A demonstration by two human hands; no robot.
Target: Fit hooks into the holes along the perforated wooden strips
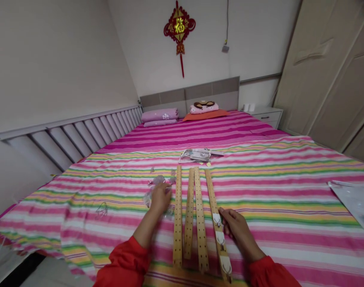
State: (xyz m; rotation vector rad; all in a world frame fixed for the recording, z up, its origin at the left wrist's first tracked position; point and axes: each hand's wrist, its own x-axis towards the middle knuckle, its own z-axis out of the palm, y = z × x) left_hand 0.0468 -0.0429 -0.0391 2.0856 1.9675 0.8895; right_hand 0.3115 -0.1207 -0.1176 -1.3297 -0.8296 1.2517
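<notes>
- The left hand [159, 198] lies on a clear plastic bag [152, 187] on the bed [289, 191], left of the wooden strips. Its fingers curl down over the crinkled plastic. Only the back of the hand shows, so I cannot tell whether it is pinching the bag or just pressing on it.
- The right hand [234, 225] is on the near right, fingers bent and close together. The tips touch the right edge of the rightmost strip [212, 199], beside the farthest of its white hooks [220, 237]. I cannot tell whether it has a real grip.
- Four wooden strips full of small holes lie side by side between the hands, running from near to far. The leftmost strip [178, 215] is straight. The two middle strips [200, 223] meet at their far ends and spread apart toward the near edge. The rightmost one angles off to the near right and has three white hooks along its near half.
- A flat clear packet [196, 155] lies just beyond the far ends of the strips.
- A grey plastic sheet [355, 203] lies at the right edge of the bed, well apart from the hands.
- Both sleeves are red.
- Pillows [159, 115] lie at the far end of the bed, under a red wall ornament [179, 26].
</notes>
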